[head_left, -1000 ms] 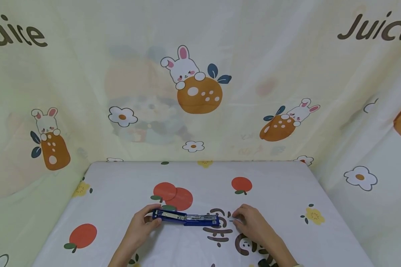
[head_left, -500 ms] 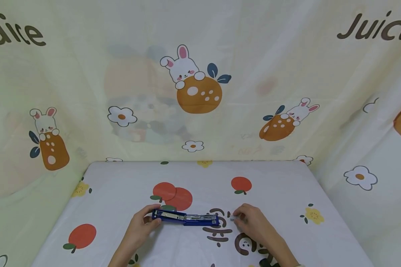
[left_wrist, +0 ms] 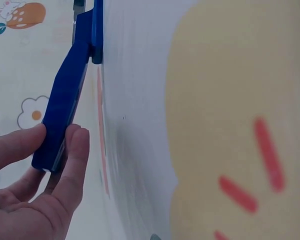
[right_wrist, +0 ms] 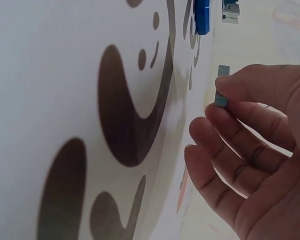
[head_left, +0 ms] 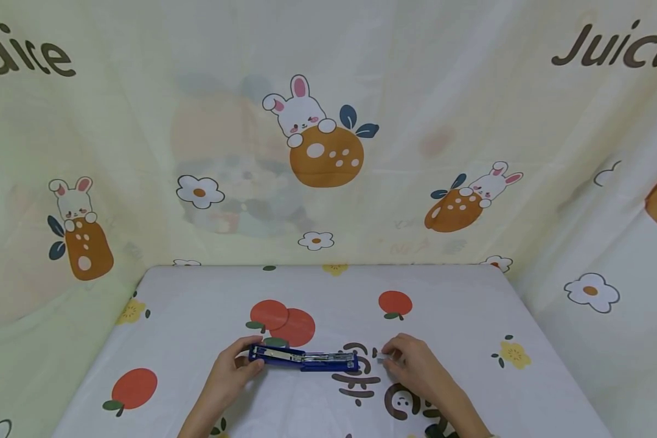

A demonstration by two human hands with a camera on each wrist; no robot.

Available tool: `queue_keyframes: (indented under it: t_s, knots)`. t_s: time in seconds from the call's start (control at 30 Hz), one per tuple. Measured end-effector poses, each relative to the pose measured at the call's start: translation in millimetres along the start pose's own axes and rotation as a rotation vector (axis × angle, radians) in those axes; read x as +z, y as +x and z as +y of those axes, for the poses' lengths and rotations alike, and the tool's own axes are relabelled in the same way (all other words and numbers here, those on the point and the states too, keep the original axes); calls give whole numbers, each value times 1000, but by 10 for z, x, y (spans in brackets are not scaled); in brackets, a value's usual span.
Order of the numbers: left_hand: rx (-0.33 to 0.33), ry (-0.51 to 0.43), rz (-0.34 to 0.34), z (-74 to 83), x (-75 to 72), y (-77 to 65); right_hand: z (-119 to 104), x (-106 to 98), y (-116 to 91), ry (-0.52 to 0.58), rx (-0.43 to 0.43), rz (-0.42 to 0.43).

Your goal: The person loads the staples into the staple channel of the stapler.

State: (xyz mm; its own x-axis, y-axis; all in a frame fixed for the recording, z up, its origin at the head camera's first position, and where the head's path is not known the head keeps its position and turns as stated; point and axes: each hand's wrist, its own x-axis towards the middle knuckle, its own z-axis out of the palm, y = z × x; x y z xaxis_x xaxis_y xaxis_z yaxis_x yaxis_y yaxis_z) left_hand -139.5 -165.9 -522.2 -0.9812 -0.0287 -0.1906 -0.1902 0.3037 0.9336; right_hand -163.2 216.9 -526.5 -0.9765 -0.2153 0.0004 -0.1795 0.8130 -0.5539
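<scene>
A blue stapler (head_left: pixel 328 363) lies spread wide on the table, its metal magazine facing up. My left hand (head_left: pixel 232 371) grips its left end, thumb on one side and fingers on the other; in the left wrist view the stapler's blue arm (left_wrist: pixel 65 95) runs up from those fingers. Just right of the stapler's other end, my right hand (head_left: pixel 416 365) pinches a small strip of staples (right_wrist: pixel 221 100) between thumb and fingers. In the right wrist view that strip stands apart from the stapler's blue end (right_wrist: pixel 202 17).
A white printed cloth (head_left: pixel 449 328) with fruit, flowers and dark lettering covers the table. Pale curtains (head_left: pixel 142 121) printed with rabbits hang behind and along both sides.
The strip of staples has turned slightly in my right fingers and shows a little more. Stapler and left hand have stayed in place.
</scene>
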Motion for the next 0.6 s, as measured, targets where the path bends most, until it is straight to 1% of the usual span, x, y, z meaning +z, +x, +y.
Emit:
queue_keyframes:
  t_s: [0.1,0.6]
  knots:
    - [5,-1,1,-4,1,-4,-7,1,5,-6,0,5]
    - [1,17,6,-7,4,-4,-71,24,13,10,-86,43]
